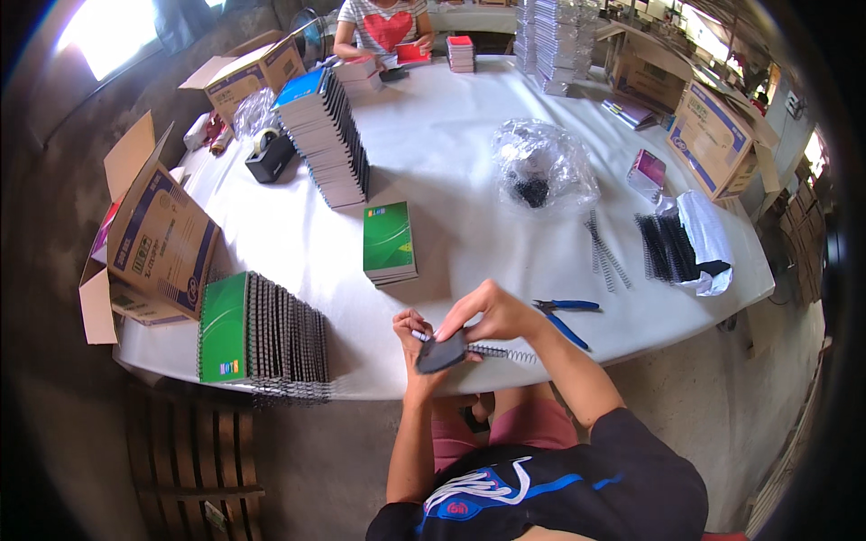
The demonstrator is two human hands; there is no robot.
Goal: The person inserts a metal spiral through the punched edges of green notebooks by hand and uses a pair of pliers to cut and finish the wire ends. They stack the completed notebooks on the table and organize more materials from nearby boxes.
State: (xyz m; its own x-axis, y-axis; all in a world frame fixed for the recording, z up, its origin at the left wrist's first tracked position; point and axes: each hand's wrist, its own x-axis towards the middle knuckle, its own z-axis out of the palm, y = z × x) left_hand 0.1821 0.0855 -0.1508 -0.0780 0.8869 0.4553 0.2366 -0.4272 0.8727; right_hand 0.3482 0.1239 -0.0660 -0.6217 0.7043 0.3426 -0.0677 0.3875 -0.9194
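Above the near table edge, my left hand (413, 326) is closed around a small notebook with a dark grey cover (440, 354), tilted so its cover faces up. My right hand (492, 311) reaches over from the right, its fingers closed at the notebook's upper edge; their tips are partly hidden. A black spiral binding coil (510, 353) sticks out to the right from the notebook, under my right hand. How far the coil runs through the notebook cannot be seen. Blue-handled pliers (566, 317) lie just right of my right hand.
Green notebooks lie in a short pile (388, 239) ahead and a spiral-bound row (262, 329) at left. A tall notebook stack (325, 135) stands behind. Loose coils (606, 252), a coil bundle (667, 245), a plastic bag (546, 158) and cartons (162, 243) surround these. Another person (383, 27) sits opposite.
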